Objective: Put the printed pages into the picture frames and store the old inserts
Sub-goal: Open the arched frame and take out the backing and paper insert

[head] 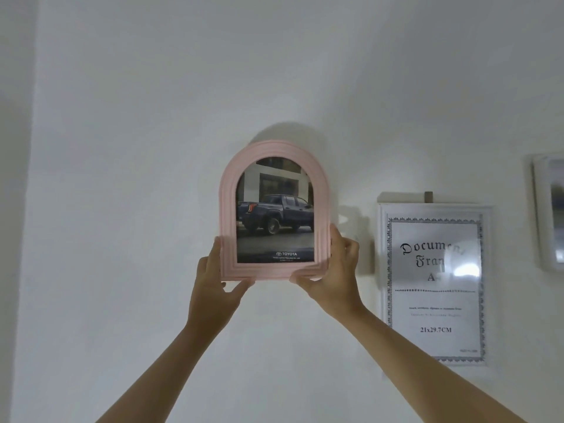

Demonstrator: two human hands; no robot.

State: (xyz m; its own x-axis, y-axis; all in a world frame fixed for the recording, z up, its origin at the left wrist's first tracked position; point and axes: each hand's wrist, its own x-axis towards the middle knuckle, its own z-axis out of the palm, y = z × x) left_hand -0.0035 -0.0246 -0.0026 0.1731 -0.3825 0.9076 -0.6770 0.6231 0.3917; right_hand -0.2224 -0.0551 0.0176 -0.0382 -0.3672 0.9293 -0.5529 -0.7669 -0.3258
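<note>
A pink arched picture frame (228, 209) is held up against the white wall, upright. Inside it sits a printed page (275, 215) showing a dark pickup truck and a Toyota logo. My left hand (215, 288) grips the frame's lower left corner, thumb under the bottom edge. My right hand (334, 270) grips the lower right corner, fingers behind the frame. Both arms reach up from below.
A white rectangular frame (381, 270) hangs on the wall to the right from a small hook (428, 196), holding a "Document Frame A4" insert (435, 300). Part of another white frame (546, 215) shows at the right edge. The wall (137, 178) elsewhere is bare white.
</note>
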